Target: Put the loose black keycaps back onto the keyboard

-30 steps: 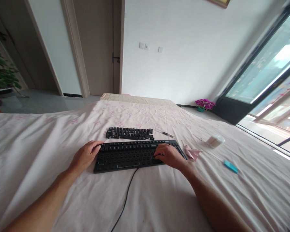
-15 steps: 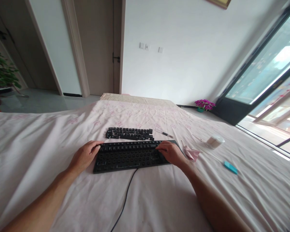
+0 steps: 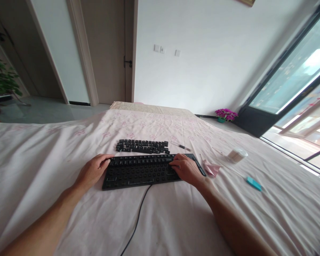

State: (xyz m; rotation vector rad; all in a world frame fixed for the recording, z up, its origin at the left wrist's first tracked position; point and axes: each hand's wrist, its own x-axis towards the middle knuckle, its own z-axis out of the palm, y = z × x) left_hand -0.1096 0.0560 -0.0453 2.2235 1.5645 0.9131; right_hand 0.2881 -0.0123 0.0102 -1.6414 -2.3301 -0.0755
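Note:
A black computer keyboard (image 3: 141, 172) lies on the pale pink cloth. Its top rows carry keycaps, while the lower rows show bare switches. My left hand (image 3: 94, 169) grips the keyboard's upper left corner between thumb and fingers. Over the right part rests my right hand (image 3: 185, 169), its fingers bent together against the keys near the end of the number row; whatever is under the fingertips is hidden. Just beyond the keyboard sit loose black keycaps (image 3: 144, 146), laid out in rows. A thin tool with a dark handle (image 3: 181, 146) lies to their right.
A pink cloth scrap (image 3: 212, 168), a clear tub of cotton swabs (image 3: 237, 155) and a turquoise object (image 3: 254, 183) lie to the right. The keyboard's black cable (image 3: 139, 213) runs toward me across the bedspread-like cloth (image 3: 176, 220).
My right hand has shifted slightly left along the keyboard, uncovering more keys at its right end. My left hand keeps its hold on the corner.

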